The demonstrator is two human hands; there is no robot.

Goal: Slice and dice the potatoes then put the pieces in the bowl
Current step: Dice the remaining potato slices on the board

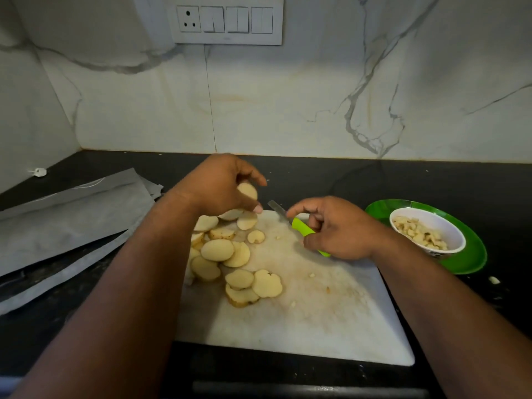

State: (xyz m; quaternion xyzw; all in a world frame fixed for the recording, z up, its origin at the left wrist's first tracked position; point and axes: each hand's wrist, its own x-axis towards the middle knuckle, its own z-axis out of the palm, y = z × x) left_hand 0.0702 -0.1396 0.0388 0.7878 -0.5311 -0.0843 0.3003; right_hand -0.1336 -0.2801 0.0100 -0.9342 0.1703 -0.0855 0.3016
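Observation:
Several round potato slices point(221, 254) lie on the left half of a white cutting board point(331, 312). My left hand point(218, 185) is raised above the board's far left corner and pinches one potato slice point(247, 191) between thumb and fingers. My right hand point(336, 228) rests on the board's far right part and grips a knife by its green handle point(302, 227); the short blade point(277, 209) points away to the upper left. A white bowl point(431, 223) with diced potato pieces point(420, 233) stands to the right of the board.
The bowl sits on a green plate point(466, 260) on the black counter point(431, 180). Grey flat bags point(72, 220) lie at the left. A few potato crumbs lie on the board, one scrap point(494, 280) on the counter. A marble wall with a switch panel point(227, 20) stands behind.

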